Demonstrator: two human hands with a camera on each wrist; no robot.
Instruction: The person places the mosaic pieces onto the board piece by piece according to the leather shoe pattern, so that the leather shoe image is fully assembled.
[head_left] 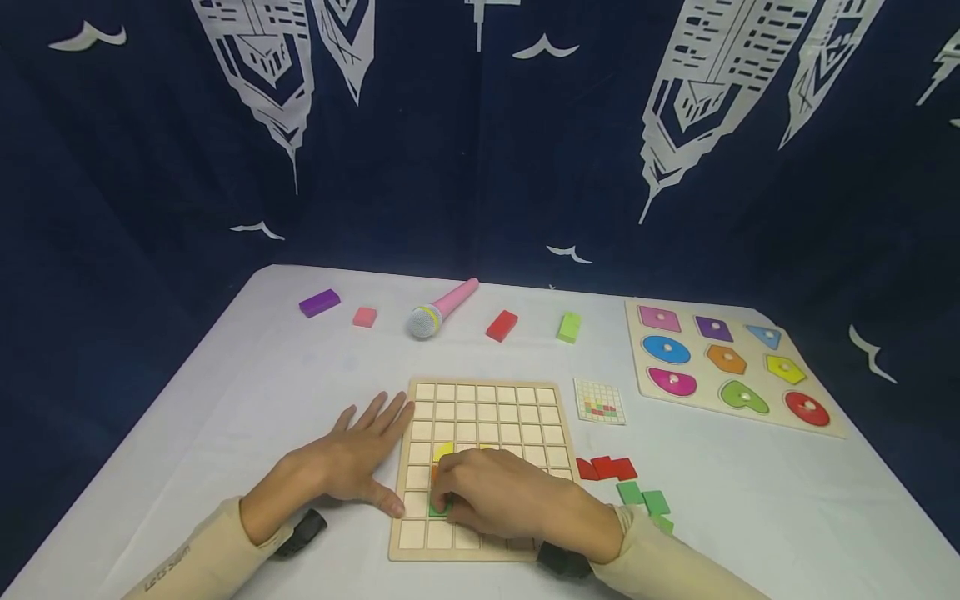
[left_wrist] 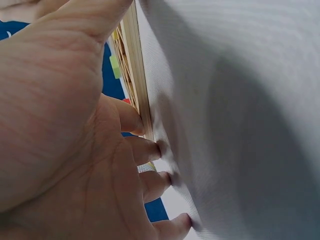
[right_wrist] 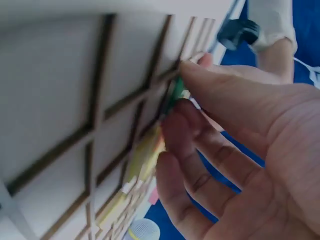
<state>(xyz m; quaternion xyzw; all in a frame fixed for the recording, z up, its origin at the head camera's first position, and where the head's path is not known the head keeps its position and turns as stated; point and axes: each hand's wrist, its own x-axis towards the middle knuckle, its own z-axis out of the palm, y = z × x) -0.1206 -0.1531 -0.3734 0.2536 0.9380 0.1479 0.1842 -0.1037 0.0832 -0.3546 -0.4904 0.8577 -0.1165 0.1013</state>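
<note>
A wooden grid board (head_left: 507, 412) lies flat on the white table. My left hand (head_left: 348, 462) has its fingers spread, with the thumb and a fingertip at the board's left edge. Over the lower left cells, my right hand (head_left: 510, 492) pinches a green square tile (right_wrist: 176, 92) between thumb and fingers, right at the grid. Just above it, a yellow tile (head_left: 444, 450) and an orange tile (head_left: 434, 472) sit in the board, partly covered by the right hand. Red tiles (head_left: 603, 467) and several green tiles (head_left: 655, 502) lie loose to the board's right.
A small pattern card (head_left: 600, 402) lies by the board's upper right. Farther right is a shape puzzle (head_left: 705, 392). Along the back are a purple block (head_left: 319, 303), pink block (head_left: 364, 317), toy microphone (head_left: 450, 307), red block (head_left: 502, 325) and light green block (head_left: 569, 327).
</note>
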